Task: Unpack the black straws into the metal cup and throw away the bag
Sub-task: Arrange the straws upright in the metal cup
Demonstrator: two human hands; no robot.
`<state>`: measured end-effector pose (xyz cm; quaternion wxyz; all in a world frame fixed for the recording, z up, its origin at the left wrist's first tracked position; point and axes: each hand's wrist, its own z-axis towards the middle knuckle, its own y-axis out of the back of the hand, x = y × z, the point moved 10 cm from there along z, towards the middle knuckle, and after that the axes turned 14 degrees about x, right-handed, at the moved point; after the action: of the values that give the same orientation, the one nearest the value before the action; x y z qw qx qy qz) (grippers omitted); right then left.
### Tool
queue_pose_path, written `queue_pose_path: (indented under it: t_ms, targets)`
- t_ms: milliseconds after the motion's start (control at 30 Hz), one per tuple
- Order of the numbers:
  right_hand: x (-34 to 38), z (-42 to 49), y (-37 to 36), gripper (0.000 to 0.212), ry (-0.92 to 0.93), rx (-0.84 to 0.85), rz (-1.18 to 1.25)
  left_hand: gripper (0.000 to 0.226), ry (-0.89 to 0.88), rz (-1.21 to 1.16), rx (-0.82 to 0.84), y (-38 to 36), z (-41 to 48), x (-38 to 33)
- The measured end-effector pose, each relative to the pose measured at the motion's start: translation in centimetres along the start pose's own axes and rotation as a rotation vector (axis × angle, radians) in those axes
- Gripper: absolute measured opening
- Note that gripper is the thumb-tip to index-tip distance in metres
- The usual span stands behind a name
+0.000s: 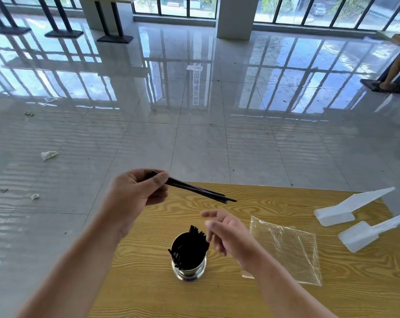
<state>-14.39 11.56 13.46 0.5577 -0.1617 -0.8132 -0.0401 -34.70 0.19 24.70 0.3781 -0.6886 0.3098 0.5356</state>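
Black straws [201, 191] pinched in left hand [134, 191] above metal cup [188, 260].

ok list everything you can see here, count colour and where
round metal cup: one, silver, near middle of the table, holding black straws
thin black straws: a few, black, held in the left hand above the table
clear plastic bag: one, transparent, flat on the table right of the cup
white plastic scoops: two, white, right side of the table
wood-grain table: one, yellow
scraps on floor: several, pale, left
hands: left hand shut on straws; right hand open beside the cup
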Motion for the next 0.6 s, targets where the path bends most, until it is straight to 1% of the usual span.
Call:
queue_pose_path:
  t_ms: [33, 67, 100, 133, 167, 200, 233, 267, 300, 333, 400, 467, 500, 567, 600]
  targets:
    - [0.5, 0.3, -0.7, 0.041, 0.023, 0.081, 0.168, 0.030, 0.065, -0.079, 0.006, -0.2, 0.0, 1.7]
    - [1.3, 0.4, -1.1, 0.054, 0.062, 0.128, 0.334, 0.028, 0.135, -0.135, 0.023, -0.5, -0.1, 3.5]
    - [2.2, 0.5, -1.1, 0.063, 0.101, 0.140, 0.467, 0.024, 0.209, -0.184, 0.042, -0.9, -0.3, 5.4]
    - [3.0, 0.4, -0.9, 0.063, 0.132, 0.132, 0.535, 0.019, 0.275, -0.226, 0.061, -1.2, -0.6, 7.3]
    - [3.6, 0.4, -0.4, 0.054, 0.145, 0.094, 0.531, 0.015, 0.328, -0.266, 0.080, -1.6, -1.0, 9.0]
    - [4.2, 0.3, 0.3, 0.040, 0.147, 0.031, 0.454, 0.013, 0.366, -0.301, 0.103, -2.0, -1.3, 10.5]
    - [4.6, 0.2, 1.1, 0.032, 0.140, -0.043, 0.326, 0.015, 0.396, -0.325, 0.130, -2.5, -1.5, 11.8]
    - [4.9, 0.1, 1.9, 0.034, 0.131, -0.116, 0.182, 0.019, 0.420, -0.316, 0.162, -2.8, -1.7, 12.8]
    - [5.3, 0.0, 2.4, 0.037, 0.128, -0.172, 0.048, 0.025, 0.443, -0.260, 0.191, -3.0, -1.9, 13.7]
    - [5.7, -0.2, 2.7, 0.039, 0.133, -0.206, -0.065, 0.029, 0.466, -0.153, 0.208, -2.8, -1.9, 14.5]
    - [6.0, -0.6, 2.6, 0.039, 0.142, -0.233, -0.243, 0.024, 0.487, 0.152, 0.179, -1.4, -1.5, 15.6]
    - [5.6, -0.8, 1.9, 0.038, 0.127, -0.226, -0.405, 0.014, 0.455, 0.460, 0.103, 0.4, -1.0, 15.6]
    - [5.1, -0.7, 1.5, 0.040, 0.109, -0.218, -0.456, 0.012, 0.430, 0.589, 0.084, 0.9, -0.7, 15.3]
    - [3.3, -0.1, 0.3, 0.044, 0.043, -0.165, -0.498, 0.017, 0.411, 0.804, 0.110, 0.8, 0.0, 15.3]
    - [2.1, 0.4, -0.4, 0.040, -0.011, -0.111, -0.524, 0.020, 0.419, 0.886, 0.140, 0.5, 0.3, 15.5]
